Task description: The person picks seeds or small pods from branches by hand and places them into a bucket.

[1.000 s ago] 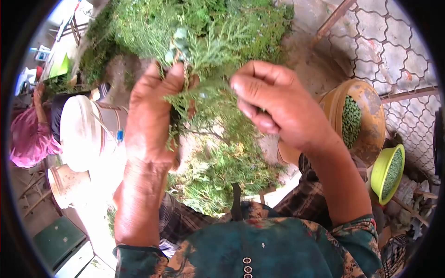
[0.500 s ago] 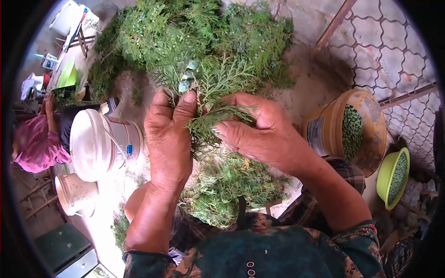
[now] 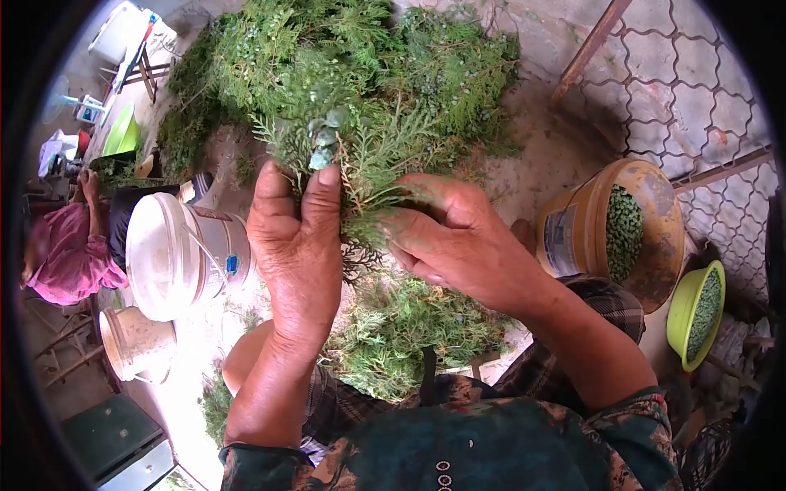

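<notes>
My left hand is closed round an evergreen sprig, its thumb pressed near a few bluish-green seed cones that stick up past the fingertips. My right hand pinches the leafy side of the same sprig, fingers curled and slightly blurred. Flat, scaly green fronds spread between and above both hands. Part of the sprig is hidden behind my fingers. Below, cut green foliage lies heaped in front of my lap.
A large pile of evergreen branches lies ahead. At right stand a yellow bucket and a lime-green basin, both holding green cones. At left are a white bucket, a smaller bucket and a seated person.
The left hand has shifted slightly left and the cones on the sprig have tipped a little. The right hand has shifted slightly, still pinching the foliage.
</notes>
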Motion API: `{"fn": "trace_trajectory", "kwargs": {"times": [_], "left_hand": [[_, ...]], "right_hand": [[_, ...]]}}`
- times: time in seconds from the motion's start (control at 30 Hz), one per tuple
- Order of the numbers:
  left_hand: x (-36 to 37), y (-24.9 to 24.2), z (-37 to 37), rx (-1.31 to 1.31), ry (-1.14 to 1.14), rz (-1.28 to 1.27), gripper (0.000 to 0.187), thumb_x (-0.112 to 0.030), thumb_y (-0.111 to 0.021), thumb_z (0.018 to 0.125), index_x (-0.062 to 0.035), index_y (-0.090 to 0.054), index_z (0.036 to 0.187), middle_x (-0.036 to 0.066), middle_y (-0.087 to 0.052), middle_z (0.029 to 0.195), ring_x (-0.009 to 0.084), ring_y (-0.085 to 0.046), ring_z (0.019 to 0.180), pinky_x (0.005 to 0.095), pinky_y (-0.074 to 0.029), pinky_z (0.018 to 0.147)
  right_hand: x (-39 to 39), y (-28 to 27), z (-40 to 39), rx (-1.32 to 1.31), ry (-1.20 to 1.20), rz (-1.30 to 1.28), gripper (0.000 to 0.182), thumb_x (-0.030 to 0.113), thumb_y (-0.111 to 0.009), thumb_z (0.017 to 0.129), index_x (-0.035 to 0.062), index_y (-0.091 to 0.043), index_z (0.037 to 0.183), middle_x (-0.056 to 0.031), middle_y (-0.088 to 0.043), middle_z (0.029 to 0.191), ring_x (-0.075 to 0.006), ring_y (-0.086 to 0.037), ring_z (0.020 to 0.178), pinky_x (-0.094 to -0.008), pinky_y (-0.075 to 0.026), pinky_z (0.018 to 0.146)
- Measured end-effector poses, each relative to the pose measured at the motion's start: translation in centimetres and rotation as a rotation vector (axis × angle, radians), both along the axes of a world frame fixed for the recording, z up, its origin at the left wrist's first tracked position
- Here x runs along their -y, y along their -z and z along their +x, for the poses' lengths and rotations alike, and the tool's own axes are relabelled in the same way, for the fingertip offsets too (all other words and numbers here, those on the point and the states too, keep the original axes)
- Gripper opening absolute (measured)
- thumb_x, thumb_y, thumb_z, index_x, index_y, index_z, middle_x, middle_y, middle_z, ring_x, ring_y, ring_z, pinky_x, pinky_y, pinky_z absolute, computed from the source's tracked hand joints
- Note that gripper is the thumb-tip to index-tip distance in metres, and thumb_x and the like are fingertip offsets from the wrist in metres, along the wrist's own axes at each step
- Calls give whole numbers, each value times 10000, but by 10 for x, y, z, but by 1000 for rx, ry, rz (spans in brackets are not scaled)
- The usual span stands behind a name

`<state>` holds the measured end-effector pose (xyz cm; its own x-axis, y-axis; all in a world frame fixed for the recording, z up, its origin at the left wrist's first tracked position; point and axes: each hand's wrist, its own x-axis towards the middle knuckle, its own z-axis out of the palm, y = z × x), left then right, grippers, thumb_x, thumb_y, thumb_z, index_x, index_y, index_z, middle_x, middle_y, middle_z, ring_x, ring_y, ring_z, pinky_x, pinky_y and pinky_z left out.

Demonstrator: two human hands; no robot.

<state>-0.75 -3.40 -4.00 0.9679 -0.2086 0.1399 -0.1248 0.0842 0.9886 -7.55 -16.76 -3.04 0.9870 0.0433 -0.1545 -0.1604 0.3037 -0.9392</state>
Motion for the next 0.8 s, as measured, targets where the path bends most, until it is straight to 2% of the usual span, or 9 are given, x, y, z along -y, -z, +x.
{"fn": "trace_trajectory", "kwargs": {"times": [0.07,0.13,0.2,0.23,0.3,0.37,0.53,0.77,0.8], "left_hand": [[1,-1,-1,30,-6,-3,74,-24,-523,878,-50,-547,943,-18,-571,853,38,-486,746,176,-417,632],[2,-10,-5,-177,-91,-25,67,-42,-531,877,-71,-549,935,-26,-569,837,44,-507,715,164,-414,599],[-7,-13,3,-184,-83,-52,65,-59,-539,875,-81,-554,934,-24,-570,834,52,-519,696,165,-415,586],[-12,-15,9,-189,-74,-81,64,-75,-548,873,-92,-559,933,-22,-571,832,61,-531,677,167,-417,574],[-12,-13,16,-197,-109,-139,67,-103,-568,864,-87,-566,930,-13,-573,819,80,-545,670,185,-434,586],[-10,-20,6,-450,44,-27,71,-117,-569,866,-74,-570,923,-12,-572,810,78,-536,682,201,-448,606],[-7,-10,0,-517,156,-176,111,-142,-550,882,-60,-548,957,15,-590,857,86,-547,734,232,-463,663],[-2,-11,-1,-712,87,-342,223,-127,-633,823,-29,-538,999,19,-606,891,96,-567,789,236,-455,739],[-3,-11,0,-650,194,-371,253,-121,-652,807,-25,-536,1011,23,-609,898,97,-568,801,237,-454,749]], "right_hand": [[0,10,-1,70,26,-113,89,91,-522,841,9,-529,875,24,-451,600,-26,-381,502,-216,-302,418],[2,21,-1,141,51,-225,49,85,-515,850,36,-516,850,24,-439,614,-26,-363,492,-205,-293,420],[12,28,1,196,166,-666,60,99,-489,838,54,-528,830,24,-441,601,-34,-339,452,-206,-280,394],[21,23,0,205,175,-669,60,99,-489,838,54,-528,830,24,-441,601,-34,-339,452,-206,-280,394],[41,2,3,-157,138,606,107,112,-449,827,62,-540,856,12,-472,596,-45,-334,423,-218,-297,388],[46,-15,4,-35,162,701,143,138,-414,847,89,-542,890,17,-446,586,-44,-308,399,-195,-275,364],[33,-14,4,28,144,451,147,176,-471,900,81,-531,996,-21,-483,622,-39,-286,383,-192,-249,336],[16,-17,3,-60,56,214,167,191,-503,901,34,-551,931,6,-461,649,-20,-308,461,-175,-270,403],[14,-15,4,-49,81,109,162,175,-507,896,21,-556,899,14,-471,635,-19,-342,471,-177,-288,412]]}}
